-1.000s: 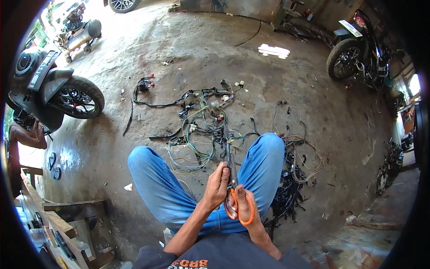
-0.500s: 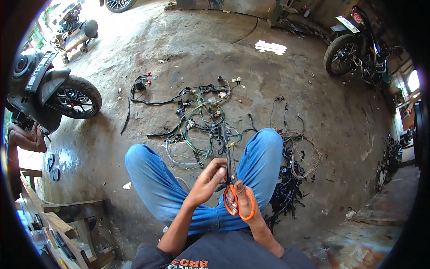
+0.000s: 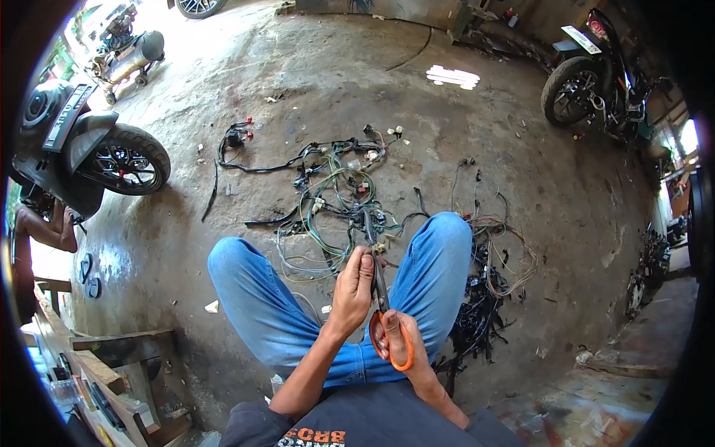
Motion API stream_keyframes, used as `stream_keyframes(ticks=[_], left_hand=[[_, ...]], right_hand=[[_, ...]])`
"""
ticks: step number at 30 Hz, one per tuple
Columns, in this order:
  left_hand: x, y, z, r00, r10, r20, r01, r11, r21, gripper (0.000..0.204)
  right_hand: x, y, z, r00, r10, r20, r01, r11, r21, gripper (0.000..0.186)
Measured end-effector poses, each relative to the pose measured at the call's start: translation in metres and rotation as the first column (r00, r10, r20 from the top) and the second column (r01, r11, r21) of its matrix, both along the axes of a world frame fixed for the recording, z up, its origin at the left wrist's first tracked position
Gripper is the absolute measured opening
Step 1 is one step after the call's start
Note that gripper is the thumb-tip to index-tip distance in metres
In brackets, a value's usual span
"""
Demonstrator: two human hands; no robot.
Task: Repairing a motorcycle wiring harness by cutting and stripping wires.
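My right hand (image 3: 401, 339) is wrapped through the orange handles of a pair of scissors (image 3: 409, 357), whose blades point away from me between my knees. Just ahead of it, my left hand (image 3: 353, 290) pinches a black-wrapped branch of a wiring harness (image 3: 368, 223) beside the blades. The blades lie along this branch, and my fingers partly hide where they meet. Beyond my knees the rest of the harness spreads over the concrete, with green and yellow wires, black sleeving and pale connectors.
Loose wires (image 3: 514, 246) and a heap of black wiring scraps (image 3: 477, 320) lie by my right knee. Motorcycles stand at left (image 3: 123, 160) and right (image 3: 573, 86). A person's arm (image 3: 48, 227) shows at far left, above sandals (image 3: 89, 277) and a wooden bench (image 3: 97, 372).
My left hand has slid forward along the black branch, its fingers now closed together higher up. The scissors have shifted slightly, and their handles look closer together.
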State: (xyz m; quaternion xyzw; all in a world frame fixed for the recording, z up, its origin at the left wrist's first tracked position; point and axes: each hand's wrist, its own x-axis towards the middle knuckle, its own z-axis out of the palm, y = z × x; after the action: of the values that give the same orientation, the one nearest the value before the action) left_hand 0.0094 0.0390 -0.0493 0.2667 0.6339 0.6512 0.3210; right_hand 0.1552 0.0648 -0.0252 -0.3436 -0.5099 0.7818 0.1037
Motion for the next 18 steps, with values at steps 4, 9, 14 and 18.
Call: stream_keyframes(ticks=[4,9,14,18], left_hand=[[-0.004,-0.002,0.001,0.988,-0.098,-0.117,0.086,0.991,-0.107,0.033],[-0.002,-0.001,-0.005,0.965,-0.07,-0.253,0.067,0.998,-0.021,0.03],[0.004,0.0,-0.017,0.959,-0.118,0.257,0.092,0.99,0.112,0.03],[-0.007,0.001,-0.009,0.772,-0.278,0.571,0.168,0.956,0.239,0.038]], right_hand=[[0.0,0.001,0.01,0.999,-0.031,-0.045,0.028,0.997,-0.069,0.063],[0.0,-0.002,0.011,0.999,-0.034,-0.022,0.03,0.991,-0.129,0.067],[0.002,-0.002,0.005,0.984,-0.056,-0.169,-0.02,0.907,-0.42,0.073],[-0.004,0.001,0.003,0.966,-0.057,-0.253,-0.07,0.882,-0.466,0.075]])
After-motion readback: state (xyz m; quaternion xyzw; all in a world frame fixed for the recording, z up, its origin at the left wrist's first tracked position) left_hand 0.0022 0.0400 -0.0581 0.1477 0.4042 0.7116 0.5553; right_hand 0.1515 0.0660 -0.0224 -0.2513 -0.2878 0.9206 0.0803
